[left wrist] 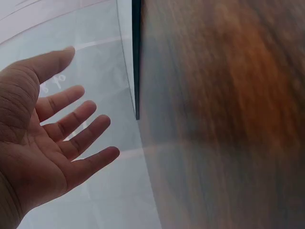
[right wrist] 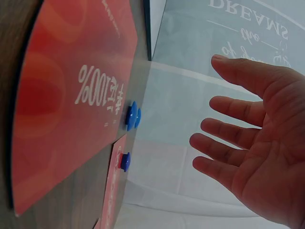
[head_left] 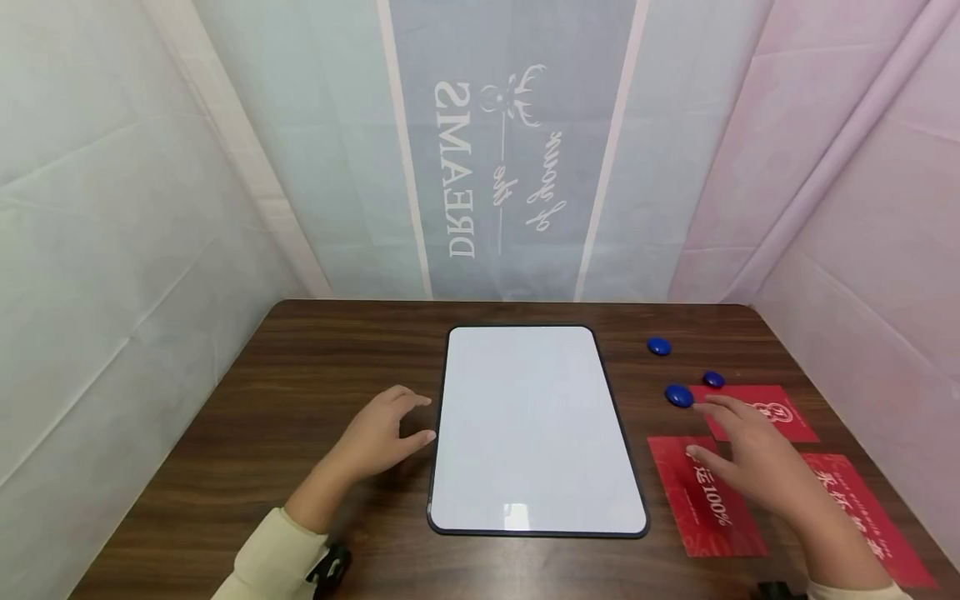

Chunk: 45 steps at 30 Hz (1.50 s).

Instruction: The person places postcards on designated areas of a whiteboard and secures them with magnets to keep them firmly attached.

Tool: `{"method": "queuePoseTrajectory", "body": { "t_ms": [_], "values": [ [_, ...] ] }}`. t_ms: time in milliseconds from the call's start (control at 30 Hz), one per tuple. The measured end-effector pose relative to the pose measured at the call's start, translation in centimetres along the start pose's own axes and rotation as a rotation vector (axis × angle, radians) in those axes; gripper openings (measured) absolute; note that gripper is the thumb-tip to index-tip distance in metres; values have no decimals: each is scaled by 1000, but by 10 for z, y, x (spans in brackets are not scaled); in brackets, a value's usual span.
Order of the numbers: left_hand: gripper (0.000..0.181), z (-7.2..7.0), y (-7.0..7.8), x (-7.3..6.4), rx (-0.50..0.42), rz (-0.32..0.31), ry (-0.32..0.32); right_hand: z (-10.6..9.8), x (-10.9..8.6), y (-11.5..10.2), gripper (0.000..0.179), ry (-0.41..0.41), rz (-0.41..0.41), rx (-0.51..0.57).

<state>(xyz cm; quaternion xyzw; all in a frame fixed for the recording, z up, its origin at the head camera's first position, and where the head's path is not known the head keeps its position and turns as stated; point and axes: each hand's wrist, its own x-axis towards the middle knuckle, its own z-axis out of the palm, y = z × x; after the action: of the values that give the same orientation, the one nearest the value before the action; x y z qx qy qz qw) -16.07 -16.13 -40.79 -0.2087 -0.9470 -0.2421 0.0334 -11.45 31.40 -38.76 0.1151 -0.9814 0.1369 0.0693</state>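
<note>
A whiteboard point(head_left: 532, 425) with a thin black frame lies flat on the wooden table. Just left of it hovers my left hand point(head_left: 381, 433), fingers spread and holding nothing; the left wrist view shows its palm point(left wrist: 33, 148) and loosely bent fingers. My right hand point(head_left: 753, 450) hangs over the red cards on the right, also holding nothing. Under it lies a red card point(head_left: 701, 500) printed with "100%". Close beyond its fingertips sit a blue round magnet point(head_left: 679, 396) and a smaller dark blue one point(head_left: 713, 379). Another blue magnet point(head_left: 659, 346) lies farther back.
A second red card point(head_left: 795, 412) with a white emblem lies behind the right hand, and a third card point(head_left: 888, 533) is partly under the right forearm. Fabric curtains point(head_left: 517, 275) border the table point(head_left: 352, 342) at the back and on both sides.
</note>
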Motion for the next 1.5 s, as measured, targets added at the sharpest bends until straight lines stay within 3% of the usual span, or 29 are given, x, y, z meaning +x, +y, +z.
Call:
{"method": "queuePoseTrajectory", "body": {
  "t_ms": [300, 633, 967, 1333, 1500],
  "values": [
    [36, 10, 3, 13, -66, -103, 20, 6, -1, 6, 67, -12, 27, 36],
    [31, 16, 0, 26, -173, -201, 39, 11, -1, 13, 75, -84, 122, 43],
    [32, 23, -5, 39, -283, -314, 32, 13, 0, 19, 69, -141, 173, 46],
    [51, 27, -4, 49, -434, -467, -96, 12, -1, 27, 79, -249, 240, 75],
    [62, 30, -1, 53, -445, -507, -146, 11, -1, 31, 86, -332, 310, 96]
  ]
}}
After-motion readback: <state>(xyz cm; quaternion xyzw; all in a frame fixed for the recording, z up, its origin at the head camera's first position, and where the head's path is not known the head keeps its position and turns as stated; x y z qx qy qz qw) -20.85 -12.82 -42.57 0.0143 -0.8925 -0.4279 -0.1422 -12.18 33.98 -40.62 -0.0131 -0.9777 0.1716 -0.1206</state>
